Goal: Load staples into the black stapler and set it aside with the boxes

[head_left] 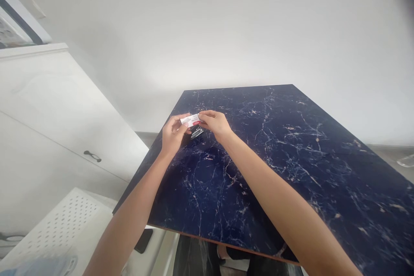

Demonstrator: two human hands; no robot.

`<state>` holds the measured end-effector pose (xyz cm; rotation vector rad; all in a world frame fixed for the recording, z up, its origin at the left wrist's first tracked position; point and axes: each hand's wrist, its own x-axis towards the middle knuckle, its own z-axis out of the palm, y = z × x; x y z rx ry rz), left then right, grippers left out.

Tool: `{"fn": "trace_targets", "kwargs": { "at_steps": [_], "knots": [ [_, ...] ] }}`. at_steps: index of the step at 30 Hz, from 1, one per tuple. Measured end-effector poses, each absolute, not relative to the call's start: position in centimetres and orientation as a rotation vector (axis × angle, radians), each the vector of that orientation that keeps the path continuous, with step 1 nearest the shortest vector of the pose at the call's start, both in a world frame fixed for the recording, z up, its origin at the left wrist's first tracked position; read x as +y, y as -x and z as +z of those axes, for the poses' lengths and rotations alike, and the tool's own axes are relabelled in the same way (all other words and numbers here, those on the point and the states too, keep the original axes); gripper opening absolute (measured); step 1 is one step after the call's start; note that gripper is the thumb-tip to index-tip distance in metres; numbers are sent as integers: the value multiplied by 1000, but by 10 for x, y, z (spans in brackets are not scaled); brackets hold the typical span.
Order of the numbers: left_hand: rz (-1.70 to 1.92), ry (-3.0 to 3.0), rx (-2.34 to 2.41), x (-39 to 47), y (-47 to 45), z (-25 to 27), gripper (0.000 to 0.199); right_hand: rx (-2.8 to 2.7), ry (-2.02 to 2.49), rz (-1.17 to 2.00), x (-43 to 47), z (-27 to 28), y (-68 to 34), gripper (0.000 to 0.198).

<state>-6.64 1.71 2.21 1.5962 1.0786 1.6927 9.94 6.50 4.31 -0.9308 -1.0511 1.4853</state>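
A small white box (191,120) with red and grey print is held up over the table's far left part. My left hand (172,136) grips its left end, thumb across the front. At its right end, the fingers of my right hand (217,124) pinch the corner. Just beneath the box lies a small dark object with shiny silver lines (197,132), partly hidden by the box and fingers; its kind is unclear. Both hands are above the dark blue marble-patterned table (258,159).
A white cabinet (58,108) with a dark handle (92,156) stands to the left. Below it sits a white perforated panel (73,220). A black phone-like object (143,240) lies beside my left forearm, lower than the tabletop. A pale wall (226,26) rises behind the table.
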Motion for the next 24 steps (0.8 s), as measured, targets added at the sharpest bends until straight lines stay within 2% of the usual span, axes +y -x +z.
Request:
{"fn": "trace_targets", "kwargs": {
  "at_steps": [3, 10, 13, 18, 21, 24],
  "knots": [
    [1687, -1692, 1096, 15, 64, 21, 33, -1097, 944, 1395, 65, 40, -98, 6],
    [1701, -1759, 1082, 17, 65, 17, 35, -867, 803, 1618, 64, 43, -100, 13],
    [1707, -1780, 1133, 17, 63, 16, 37, -983, 837, 1465, 63, 41, -98, 9],
    [1770, -1756, 1202, 19, 65, 16, 42, -1438, 927, 1003, 55, 39, -92, 19],
    [1819, -1692, 1278, 26, 77, 18, 40, -1511, 882, 1039, 55, 39, -91, 25],
    [1901, -1535, 1512, 35, 98, 17, 29, -1571, 978, 990, 60, 35, -95, 31]
  ]
}}
